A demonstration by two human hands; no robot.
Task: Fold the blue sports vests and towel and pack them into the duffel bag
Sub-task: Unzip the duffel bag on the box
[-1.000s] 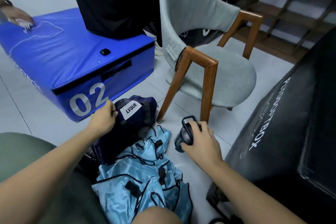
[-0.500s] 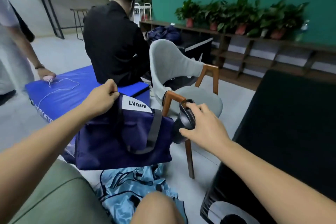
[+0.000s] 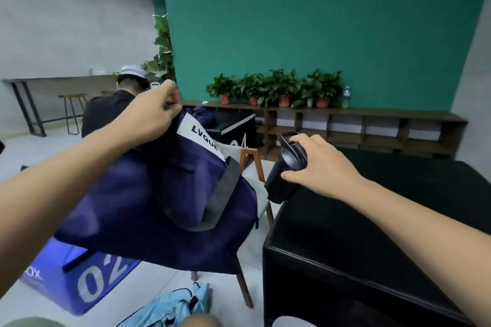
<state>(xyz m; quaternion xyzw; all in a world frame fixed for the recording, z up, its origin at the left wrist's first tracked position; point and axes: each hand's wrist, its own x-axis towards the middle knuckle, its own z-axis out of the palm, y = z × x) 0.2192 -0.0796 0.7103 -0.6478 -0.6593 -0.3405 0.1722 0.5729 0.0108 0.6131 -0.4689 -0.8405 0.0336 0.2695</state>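
Duffel bag, navy with a white LVQUE label, hangs in the air, its top edge pinched in the curled fingers of the left hand. Right of the bag, the right hand grips a dark bottle near its lid, over the edge of a black padded box. Below the bag, light-blue vests lie crumpled on the floor, cut off at the bottom. The bag hides most of a wooden-legged chair and part of a blue box marked 02. Behind it sits a person in black, partly covered.
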